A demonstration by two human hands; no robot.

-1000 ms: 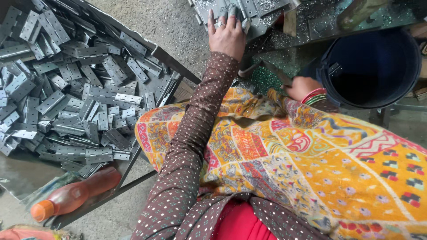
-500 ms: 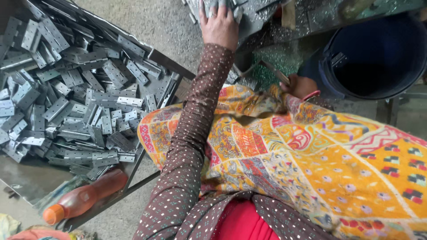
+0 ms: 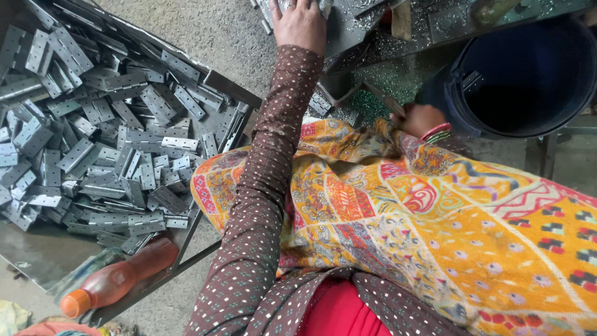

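Note:
My left hand (image 3: 300,23) is stretched far forward in a brown dotted sleeve. It lies on a heap of grey metal hinges (image 3: 348,12) on the machine bed at the top edge, and the frame cuts off its fingertips. My right hand (image 3: 421,118), with red bangles at the wrist, sits low beside the dark blue bucket (image 3: 528,74). It is closed around a thin metal rod (image 3: 380,98) that slants up to the left. A yellow patterned shawl (image 3: 435,230) covers my lap and part of that hand.
A large metal tray (image 3: 217,84) on the left holds several loose steel hinges (image 3: 112,137). An orange-capped plastic bottle (image 3: 118,280) lies at its near corner. Green-tinted metal shavings (image 3: 367,74) cover the machine surface between my hands.
My left hand has slid farther forward onto the hinge heap, so its fingers now leave the top of the view. The right hand stays by the bucket.

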